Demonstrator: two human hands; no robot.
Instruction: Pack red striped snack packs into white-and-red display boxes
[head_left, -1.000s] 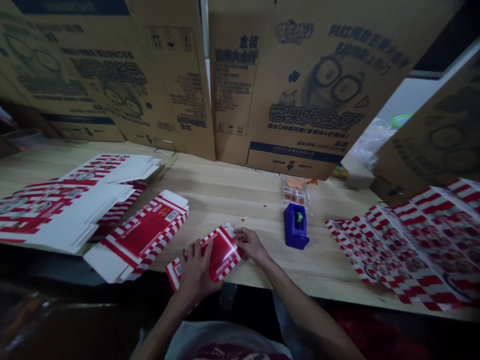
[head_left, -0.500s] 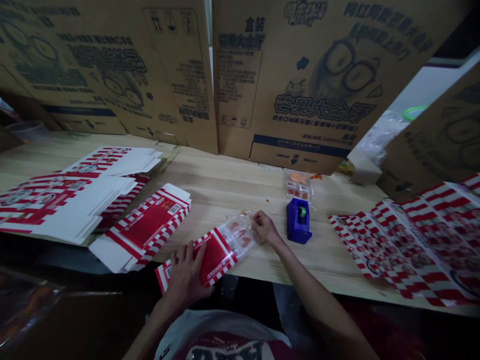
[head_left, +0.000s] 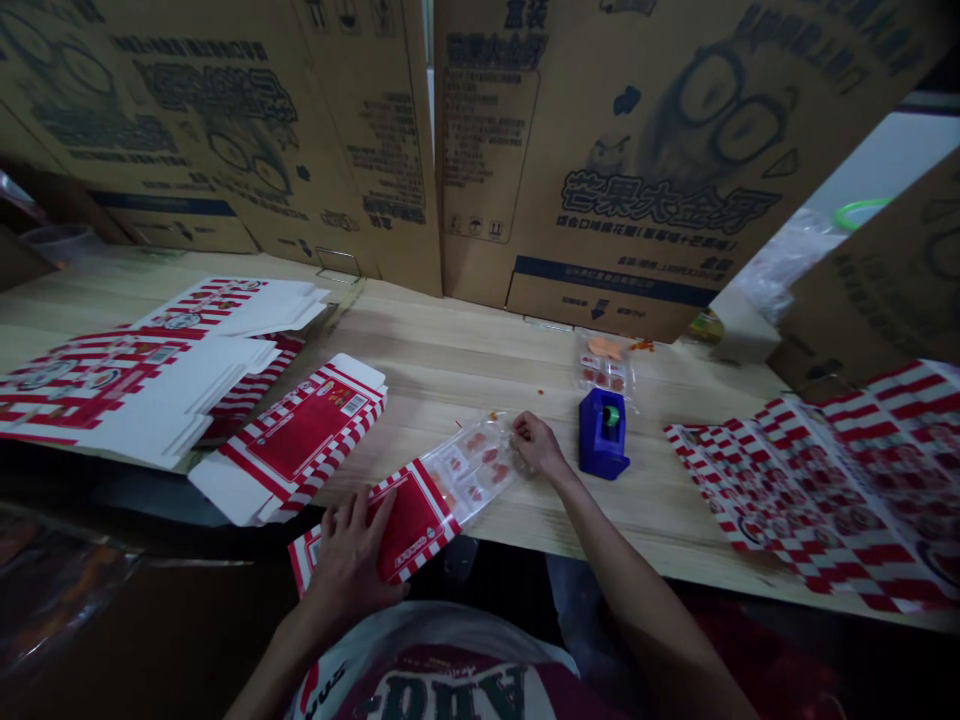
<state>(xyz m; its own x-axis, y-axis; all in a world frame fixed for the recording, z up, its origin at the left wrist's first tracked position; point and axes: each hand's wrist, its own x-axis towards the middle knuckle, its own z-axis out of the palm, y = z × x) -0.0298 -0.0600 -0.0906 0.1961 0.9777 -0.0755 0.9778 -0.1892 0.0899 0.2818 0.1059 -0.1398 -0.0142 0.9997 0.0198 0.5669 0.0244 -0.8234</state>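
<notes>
Head view: left hand lies across the near part of a red-and-white box, fingers spread over its red face, holding it. Right hand is narrow, fingertips together, pinching the far end of a clear pouch. Pouch holds small packets and orange-red pieces; one end sits inside the box, the rest lies out over the desk. Box is aslant at the desk's front edge, its near end overhanging, its open end toward the right hand.

Blue tape dispenser, green roll fitted, stands near the right hand, not touched. Second pouch lies just behind it; orange bits beside that.

Second box rests left of the first, apart from it, white flap over the front edge. Flat boxes are stacked farther left. Striped card occupies the right end. Brown cartons stand upright behind.
</notes>
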